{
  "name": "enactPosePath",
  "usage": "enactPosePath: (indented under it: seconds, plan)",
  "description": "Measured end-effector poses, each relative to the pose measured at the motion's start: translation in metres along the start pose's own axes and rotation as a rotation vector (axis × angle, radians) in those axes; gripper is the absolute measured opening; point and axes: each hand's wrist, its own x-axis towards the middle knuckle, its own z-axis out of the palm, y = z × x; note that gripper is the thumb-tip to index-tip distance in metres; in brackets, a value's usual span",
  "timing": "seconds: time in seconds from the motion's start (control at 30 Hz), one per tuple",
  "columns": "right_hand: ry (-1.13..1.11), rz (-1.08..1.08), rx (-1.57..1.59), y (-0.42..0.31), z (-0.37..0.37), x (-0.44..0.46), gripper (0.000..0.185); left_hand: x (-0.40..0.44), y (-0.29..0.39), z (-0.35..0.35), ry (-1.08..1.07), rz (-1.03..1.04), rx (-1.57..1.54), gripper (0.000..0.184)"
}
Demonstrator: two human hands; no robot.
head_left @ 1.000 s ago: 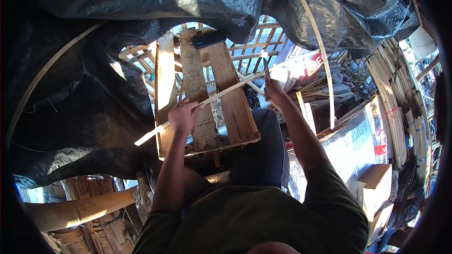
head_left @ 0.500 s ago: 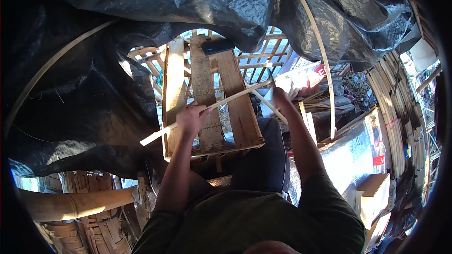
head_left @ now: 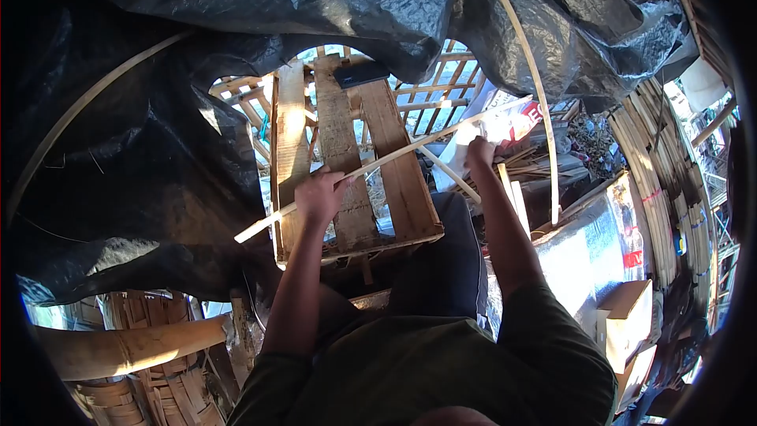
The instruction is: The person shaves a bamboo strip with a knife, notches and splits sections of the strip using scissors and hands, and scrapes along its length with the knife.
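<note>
My left hand (head_left: 319,197) is closed around a long pale bamboo strip (head_left: 394,155), which slants from lower left to upper right across a slatted wooden crate (head_left: 341,166). The strip's near end juts out past the crate's left edge. Close to the strip's far part, my right hand (head_left: 479,155) is closed on what looks like a knife; its thin blade (head_left: 483,132) is hard to make out against the bright sack. On the crate's far end lies a dark flat object (head_left: 361,74).
Black plastic sheeting (head_left: 315,0) hangs ahead and at the left, with a curved bamboo strip (head_left: 532,71) before it. A printed white sack (head_left: 512,122) and loose sticks lie at the right. A cardboard box (head_left: 627,315) and a thick bamboo pole (head_left: 134,347) are nearer.
My right hand has moved slightly right along the strip's far part, and the blade has shifted with it. My left hand keeps its grip in nearly the same place.
</note>
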Motion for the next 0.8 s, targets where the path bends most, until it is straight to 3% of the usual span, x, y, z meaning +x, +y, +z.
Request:
enactPosePath:
  seconds: [0.07,0.17,0.2,0.23,0.3,0.33,0.37,0.4,0.47,0.5,0.53,0.6,0.63,0.7,0.73,0.77,0.8]
  plan:
    - [-0.250,-0.231,-0.443,0.027,0.017,0.023,0.038,0.000,-0.002,0.002,0.089,0.085,-0.028,0.030]
    - [-0.341,0.193,0.240,0.050,-0.001,0.081,0.033,0.000,-0.002,0.001,0.045,0.064,-0.019,0.030]
    - [0.093,0.223,0.483,-0.015,-0.018,0.014,0.037,0.001,-0.003,0.002,0.062,0.076,-0.014,0.030]
    - [0.188,0.132,0.204,-0.031,-0.016,-0.015,0.038,0.000,-0.004,0.003,0.076,0.083,-0.008,0.030]
    - [-0.221,0.067,0.004,-0.016,0.022,-0.037,0.039,-0.001,-0.003,0.000,0.040,0.064,-0.004,0.030]
    - [-0.235,0.006,-0.303,-0.018,0.011,-0.027,0.036,0.001,-0.002,-0.001,0.012,0.050,0.003,0.030]
    - [-0.234,0.009,-0.299,0.003,0.000,0.009,0.036,0.001,-0.002,-0.002,0.009,0.054,0.005,0.030]
    - [-0.211,0.103,0.013,0.037,-0.011,0.058,0.039,0.000,-0.002,0.000,0.014,0.058,-0.005,0.030]
    - [0.111,0.234,0.349,-0.005,-0.031,0.028,0.034,0.003,-0.002,0.000,0.030,0.056,-0.011,0.030]
    - [0.310,0.198,0.146,-0.017,-0.025,0.007,0.032,0.002,-0.001,-0.001,0.021,0.038,0.000,0.030]
    - [0.087,-0.297,-0.043,0.030,0.004,0.028,0.033,0.001,0.000,-0.002,0.009,0.022,0.011,0.030]
    - [-0.552,0.192,0.391,0.003,0.016,-0.026,0.035,0.000,-0.002,0.000,0.026,0.036,0.007,0.030]
    - [-0.551,0.194,0.396,-0.011,0.004,-0.029,0.035,0.000,-0.003,0.001,0.045,0.048,0.000,0.030]
    - [-0.314,0.162,0.145,-0.027,-0.022,-0.007,0.035,-0.001,-0.004,0.003,0.047,0.049,-0.003,0.030]
    - [-0.047,0.230,0.368,0.011,-0.014,0.044,0.038,0.001,-0.004,0.004,0.057,0.048,-0.005,0.030]
    - [0.135,0.257,0.320,-0.006,-0.028,0.027,0.038,0.000,-0.004,0.003,0.051,0.044,-0.002,0.030]
    - [0.208,0.031,0.134,0.013,-0.002,0.029,0.040,-0.001,-0.002,0.001,0.029,0.026,0.009,0.030]
